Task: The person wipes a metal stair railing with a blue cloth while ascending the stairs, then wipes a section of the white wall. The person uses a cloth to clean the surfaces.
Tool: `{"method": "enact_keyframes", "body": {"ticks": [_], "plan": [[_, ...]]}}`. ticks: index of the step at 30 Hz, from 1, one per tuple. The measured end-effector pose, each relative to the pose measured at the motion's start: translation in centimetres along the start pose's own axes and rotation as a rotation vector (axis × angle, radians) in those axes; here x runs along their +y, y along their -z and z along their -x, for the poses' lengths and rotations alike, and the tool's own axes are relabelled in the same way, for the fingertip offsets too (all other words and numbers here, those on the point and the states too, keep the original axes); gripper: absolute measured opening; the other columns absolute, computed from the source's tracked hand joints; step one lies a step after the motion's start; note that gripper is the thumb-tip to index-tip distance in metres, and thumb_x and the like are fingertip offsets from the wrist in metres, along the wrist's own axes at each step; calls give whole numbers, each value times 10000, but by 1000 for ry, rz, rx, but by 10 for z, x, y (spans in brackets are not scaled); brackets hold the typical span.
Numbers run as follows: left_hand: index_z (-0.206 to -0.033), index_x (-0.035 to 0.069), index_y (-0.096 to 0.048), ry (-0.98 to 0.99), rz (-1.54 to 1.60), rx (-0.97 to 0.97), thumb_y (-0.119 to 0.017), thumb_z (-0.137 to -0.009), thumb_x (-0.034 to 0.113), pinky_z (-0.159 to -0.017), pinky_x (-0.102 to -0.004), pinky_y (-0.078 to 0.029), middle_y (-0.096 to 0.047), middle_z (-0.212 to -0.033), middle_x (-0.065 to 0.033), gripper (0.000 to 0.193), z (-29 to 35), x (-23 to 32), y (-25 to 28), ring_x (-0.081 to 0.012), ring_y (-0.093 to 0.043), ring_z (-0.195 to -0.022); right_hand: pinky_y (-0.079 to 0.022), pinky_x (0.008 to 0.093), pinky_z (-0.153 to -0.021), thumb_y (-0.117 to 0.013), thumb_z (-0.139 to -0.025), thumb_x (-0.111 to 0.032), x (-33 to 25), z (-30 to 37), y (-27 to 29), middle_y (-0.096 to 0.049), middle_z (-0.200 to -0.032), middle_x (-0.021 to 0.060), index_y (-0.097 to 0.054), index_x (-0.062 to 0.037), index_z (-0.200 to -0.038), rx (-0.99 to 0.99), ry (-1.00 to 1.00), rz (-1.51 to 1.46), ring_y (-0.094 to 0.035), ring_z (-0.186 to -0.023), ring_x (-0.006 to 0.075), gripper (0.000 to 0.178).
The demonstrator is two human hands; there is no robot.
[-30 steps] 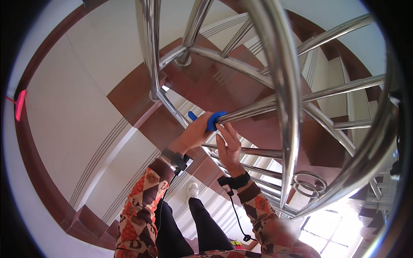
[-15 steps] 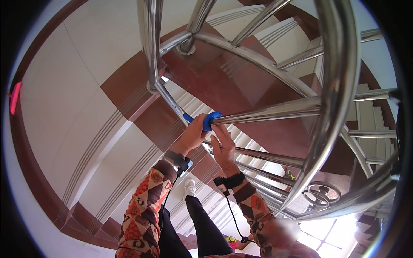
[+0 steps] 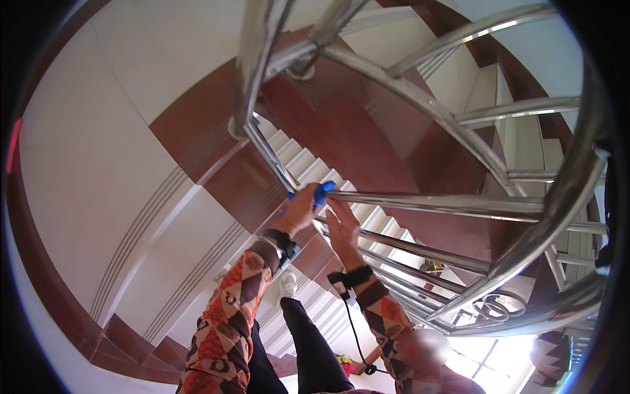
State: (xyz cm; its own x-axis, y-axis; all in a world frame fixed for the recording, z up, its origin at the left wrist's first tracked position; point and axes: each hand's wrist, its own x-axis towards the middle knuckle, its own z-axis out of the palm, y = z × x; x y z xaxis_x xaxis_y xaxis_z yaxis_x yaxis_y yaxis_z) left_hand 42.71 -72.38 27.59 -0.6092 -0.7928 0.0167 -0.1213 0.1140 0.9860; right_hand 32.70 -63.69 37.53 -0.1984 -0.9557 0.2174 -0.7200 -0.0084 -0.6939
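Note:
A blue cloth (image 3: pixel 323 192) is bunched in my left hand (image 3: pixel 302 209), with its loose end showing below the hand. My fingers wrap it against a shiny metal baluster (image 3: pixel 440 205), near where that bar meets the lower rail (image 3: pixel 272 157). Close beside it, my right hand (image 3: pixel 342 228) has its fingers stretched out, tips at the same baluster. It holds nothing that I can see. The hands hide part of the cloth. Both wrists wear black straps, and a cable runs from the right one.
Several more balusters (image 3: pixel 426 251) run alongside, joined to a thick curved handrail (image 3: pixel 577 197). White steps (image 3: pixel 144 269) with grooved edges and dark red borders lie to the left. Past the railing is a dark red landing (image 3: pixel 348 131). My white shoe (image 3: pixel 288 286) stands on a step.
The view has shifted, so the railing sits further right and lower. My left hand and the cloth have moved slightly down along with it, still on the baluster. My right hand stays beside it.

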Motion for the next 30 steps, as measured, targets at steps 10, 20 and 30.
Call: {"method": "enact_keyframes", "body": {"ticks": [10,20,30], "plan": [[-1320,33,-510,-144,200,-43,-688,-879,61,-966,-475,-484,-626,-1207,-250,476,27,193,104,-459,-590,-1156,-483,430,-1049,-689,-907,-99,-162,-22,68,-528,-1452,300,-575,18,-1377,165,-316,80,-568,-1306,434,497],[-1390,5,-453,-218,7,536,-709,-931,131,-928,-465,-500,-594,-1257,-251,541,26,331,302,-446,-607,-1097,-450,436,-1099,-685,-920,-78,-328,-113,79,-478,-1517,268,-550,8,-1408,70,59,82,-509,-1381,409,514],[-1567,-19,-228,-568,-53,461,-738,-883,114,-1128,-476,-389,-377,-1518,-263,863,-65,412,328,-461,-414,-1377,-315,498,-1156,-618,-999,-200,-402,-207,107,-407,-1575,254,-546,-58,-1441,114,234,-98,-435,-1439,407,470]]}}
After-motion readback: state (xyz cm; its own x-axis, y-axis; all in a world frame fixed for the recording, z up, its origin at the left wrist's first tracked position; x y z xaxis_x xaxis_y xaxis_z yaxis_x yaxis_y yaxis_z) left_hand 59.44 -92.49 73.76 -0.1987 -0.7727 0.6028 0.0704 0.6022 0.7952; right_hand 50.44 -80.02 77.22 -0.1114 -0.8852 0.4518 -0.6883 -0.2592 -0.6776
